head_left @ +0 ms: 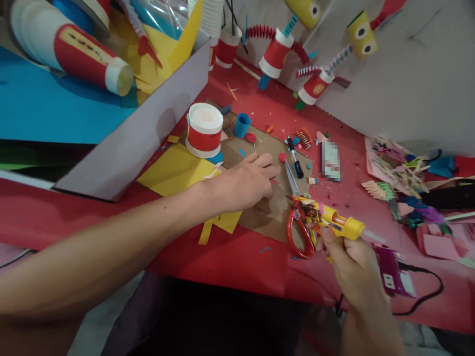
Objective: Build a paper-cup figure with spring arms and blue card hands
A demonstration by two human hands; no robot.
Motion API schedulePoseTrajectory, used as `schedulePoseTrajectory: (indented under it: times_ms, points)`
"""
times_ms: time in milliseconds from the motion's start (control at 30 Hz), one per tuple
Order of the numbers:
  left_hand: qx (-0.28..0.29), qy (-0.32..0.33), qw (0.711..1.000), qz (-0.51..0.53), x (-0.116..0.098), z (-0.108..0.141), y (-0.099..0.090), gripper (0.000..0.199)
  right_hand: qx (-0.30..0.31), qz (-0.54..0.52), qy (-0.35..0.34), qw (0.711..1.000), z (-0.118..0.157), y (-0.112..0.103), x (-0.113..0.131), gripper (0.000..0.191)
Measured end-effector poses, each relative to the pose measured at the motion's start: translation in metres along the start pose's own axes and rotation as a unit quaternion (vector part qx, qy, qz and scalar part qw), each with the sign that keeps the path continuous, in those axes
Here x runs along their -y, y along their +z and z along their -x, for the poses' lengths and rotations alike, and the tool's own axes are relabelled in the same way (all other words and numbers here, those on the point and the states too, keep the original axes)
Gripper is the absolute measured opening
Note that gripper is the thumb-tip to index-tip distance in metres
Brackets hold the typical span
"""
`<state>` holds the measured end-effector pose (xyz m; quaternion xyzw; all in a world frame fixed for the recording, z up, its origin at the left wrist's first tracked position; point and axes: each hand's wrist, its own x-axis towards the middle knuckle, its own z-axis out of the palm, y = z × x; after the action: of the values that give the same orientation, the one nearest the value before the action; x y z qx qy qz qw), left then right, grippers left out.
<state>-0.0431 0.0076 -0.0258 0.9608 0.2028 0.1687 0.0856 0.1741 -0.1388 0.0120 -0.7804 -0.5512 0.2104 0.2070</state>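
My right hand [345,257] grips a yellow hot glue gun [330,216], its nozzle towards the left and a clear glue stick jutting from its back end. Partly under the gun lies a pair of scissors [292,178] with red handles. Over the brown cardboard [267,217], my left hand [247,180] is held low with its fingers bent downward; its fingertips are mostly hidden, as is whatever they hold. Beside it are yellow paper [166,173], a red and white paper cup [204,136] and a blue paper tube [242,125]. A black pen [296,158] lies beyond the scissors.
A white-sided box [148,128] with coloured paper and cups stands left. Paper-cup figures [276,54] stand along the back wall. Craft sticks and scraps [401,163] are piled right. A purple power strip [393,272] with a black cord lies near the front edge.
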Motion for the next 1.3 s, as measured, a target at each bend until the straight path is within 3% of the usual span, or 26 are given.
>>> schedulePoseTrajectory:
  times_ms: [600,1300]
  points:
    - [-0.005,-0.004,1.0,-0.006,-0.002,0.001,-0.002,0.02,0.035,-0.085,0.019,0.996,-0.006,0.006,0.001,0.044]
    - [0.01,-0.009,0.998,-0.056,-0.003,0.001,0.001,0.016,0.044,-0.089,0.039,0.994,-0.011,0.009,0.003,0.044]
